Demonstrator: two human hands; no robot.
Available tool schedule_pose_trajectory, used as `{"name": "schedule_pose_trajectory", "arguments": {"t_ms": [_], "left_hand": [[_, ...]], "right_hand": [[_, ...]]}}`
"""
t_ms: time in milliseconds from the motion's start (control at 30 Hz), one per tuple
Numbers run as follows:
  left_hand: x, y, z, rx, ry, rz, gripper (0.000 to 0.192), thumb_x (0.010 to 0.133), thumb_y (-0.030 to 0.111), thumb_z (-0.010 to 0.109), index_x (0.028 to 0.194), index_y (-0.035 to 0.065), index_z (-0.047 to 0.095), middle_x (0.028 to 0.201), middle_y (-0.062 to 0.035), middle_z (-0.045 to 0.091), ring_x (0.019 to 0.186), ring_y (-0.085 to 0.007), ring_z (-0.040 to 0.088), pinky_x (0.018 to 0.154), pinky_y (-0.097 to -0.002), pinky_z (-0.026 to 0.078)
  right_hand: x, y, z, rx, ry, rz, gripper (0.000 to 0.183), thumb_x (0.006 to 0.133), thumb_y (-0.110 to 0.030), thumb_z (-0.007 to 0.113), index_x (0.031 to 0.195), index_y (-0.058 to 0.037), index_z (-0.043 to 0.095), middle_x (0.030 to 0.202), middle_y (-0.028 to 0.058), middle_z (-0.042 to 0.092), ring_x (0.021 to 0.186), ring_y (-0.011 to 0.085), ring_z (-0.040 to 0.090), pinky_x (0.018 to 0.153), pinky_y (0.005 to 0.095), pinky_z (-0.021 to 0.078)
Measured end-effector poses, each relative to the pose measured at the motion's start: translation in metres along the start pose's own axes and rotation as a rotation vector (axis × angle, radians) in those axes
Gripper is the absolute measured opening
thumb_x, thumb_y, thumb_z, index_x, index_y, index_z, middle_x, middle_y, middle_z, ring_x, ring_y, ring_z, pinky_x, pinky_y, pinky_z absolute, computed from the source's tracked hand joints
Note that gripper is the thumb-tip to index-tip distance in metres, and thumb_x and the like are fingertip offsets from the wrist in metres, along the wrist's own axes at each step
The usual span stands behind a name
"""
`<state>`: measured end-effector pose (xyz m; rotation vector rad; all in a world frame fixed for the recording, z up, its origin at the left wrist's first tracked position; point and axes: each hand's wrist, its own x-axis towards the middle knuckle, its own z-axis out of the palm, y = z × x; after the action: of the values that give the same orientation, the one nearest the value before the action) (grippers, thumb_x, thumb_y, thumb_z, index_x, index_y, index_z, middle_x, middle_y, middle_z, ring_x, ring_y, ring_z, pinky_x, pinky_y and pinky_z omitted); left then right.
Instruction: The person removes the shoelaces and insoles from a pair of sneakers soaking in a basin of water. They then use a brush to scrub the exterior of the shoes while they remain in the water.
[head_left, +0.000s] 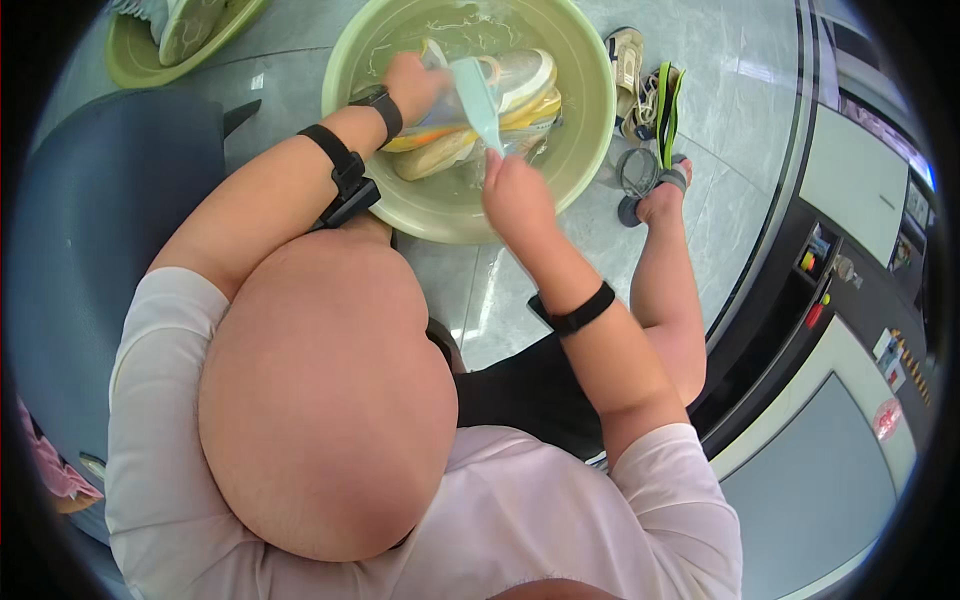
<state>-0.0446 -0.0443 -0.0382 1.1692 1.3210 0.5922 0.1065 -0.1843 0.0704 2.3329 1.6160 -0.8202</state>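
Note:
A pale green plastic basin (480, 229) of water stands on the floor before me. Sneakers in grey, white and yellow (525, 75) lie in it, partly under water. My left hand (415, 88) grips the upper sneaker near its opening, at the left of the pile. In my right hand (519, 196) is the handle of a light teal scrubbing brush (472, 86). The brush head rests on or just over the sneaker, close to my left fingers; its bristles are hidden beneath it.
A second green basin (131, 64) at upper left holds a shoe (191, 34). Right of the main basin are beige-and-navy shoes (626, 56), an insole with bright green edges (670, 109) and a clear glass (637, 174). A dark blue seat (90, 225) stands left; a cabinet (847, 180) lines the right.

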Motion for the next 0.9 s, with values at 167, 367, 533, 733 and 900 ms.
{"name": "schedule_pose_trajectory", "arguments": {"t_ms": [167,367,533,733,900], "left_hand": [[0.001,0.002,0.007,-0.062,0.030,-0.024,0.029,0.069,0.022,0.074,0.084,-0.0020,0.070,0.075,-0.0076,0.066,0.067,-0.0201,0.057,0.064,-0.0358,0.048],[0.008,-0.018,-0.001,-0.029,-0.036,-0.052,0.025,0.071,0.020,0.073,0.084,-0.0013,0.070,0.074,-0.0065,0.066,0.066,-0.0178,0.057,0.064,-0.0358,0.048],[0.002,0.001,0.007,-0.020,-0.001,-0.001,0.025,0.071,0.020,0.073,0.083,-0.0022,0.070,0.072,-0.0078,0.066,0.066,-0.0184,0.058,0.064,-0.0352,0.048],[0.009,-0.022,0.001,0.010,0.049,-0.024,0.025,0.070,0.022,0.073,0.078,-0.0018,0.070,0.071,-0.0086,0.067,0.065,-0.0183,0.059,0.064,-0.0353,0.048],[-0.002,0.014,-0.001,-0.003,-0.059,-0.044,0.035,0.077,0.026,0.070,0.096,-0.0032,0.073,0.085,-0.0181,0.074,0.076,-0.0297,0.073,0.071,-0.0409,0.056]], "right_hand": [[0.053,0.040,-0.049,0.023,0.122,0.080,0.049,0.108,-0.037,0.043,0.092,0.0016,0.069,0.087,0.0288,0.071,0.084,0.0496,0.068,0.079,0.0570,0.0544],[0.003,0.006,-0.010,-0.018,0.039,-0.016,0.049,0.108,-0.036,0.044,0.089,0.0017,0.070,0.088,0.0288,0.071,0.083,0.0487,0.069,0.076,0.0557,0.0551],[0.040,0.052,-0.028,-0.041,0.101,-0.076,0.047,0.109,-0.034,0.043,0.092,-0.0004,0.070,0.088,0.0279,0.072,0.081,0.0474,0.070,0.074,0.0535,0.0565],[-0.006,-0.008,0.010,0.047,-0.021,0.023,0.053,0.110,-0.039,0.037,0.097,0.0015,0.069,0.089,0.0284,0.072,0.089,0.0490,0.069,0.076,0.0569,0.0554],[0.042,0.034,-0.032,0.097,0.144,0.072,0.054,0.110,-0.037,0.036,0.095,0.0028,0.069,0.088,0.0301,0.071,0.089,0.0496,0.069,0.079,0.0571,0.0545]]}}
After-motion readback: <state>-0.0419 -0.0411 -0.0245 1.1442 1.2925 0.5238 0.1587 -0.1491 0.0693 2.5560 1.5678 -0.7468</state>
